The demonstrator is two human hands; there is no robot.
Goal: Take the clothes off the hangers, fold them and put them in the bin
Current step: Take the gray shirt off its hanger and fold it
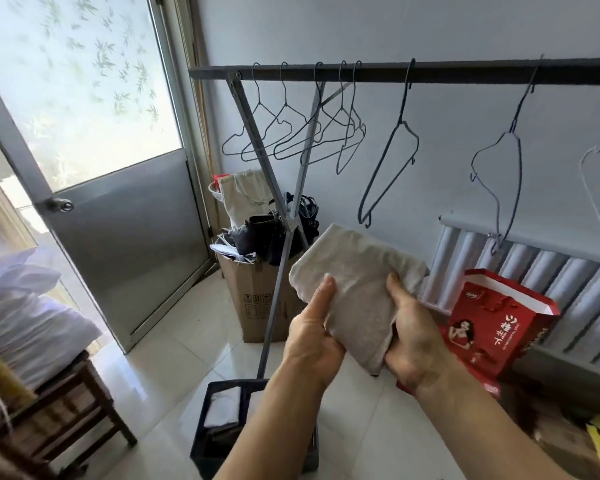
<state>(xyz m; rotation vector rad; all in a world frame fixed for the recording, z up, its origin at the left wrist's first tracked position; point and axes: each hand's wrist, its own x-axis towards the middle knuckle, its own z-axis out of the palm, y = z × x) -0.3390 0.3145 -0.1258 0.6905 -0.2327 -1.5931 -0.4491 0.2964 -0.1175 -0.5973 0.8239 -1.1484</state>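
Fingers (321,296) of my left hand (312,336) and right hand (413,337) are clamped round the near end of the folded beige garment (357,271), thumbs on top. I hold it in the air below the bare hangers (401,122). Folding looks finished (a thick, soft, slightly wrinkled pad). Next I'd lower it flat into the dark bin (200,445) on the floor beneath my left forearm.

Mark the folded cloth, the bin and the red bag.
folded cloth (357,289): head view, middle of its grey top face.
bin (200,441): head view, dark left wall.
red bag (492,334): head view, printed front side.
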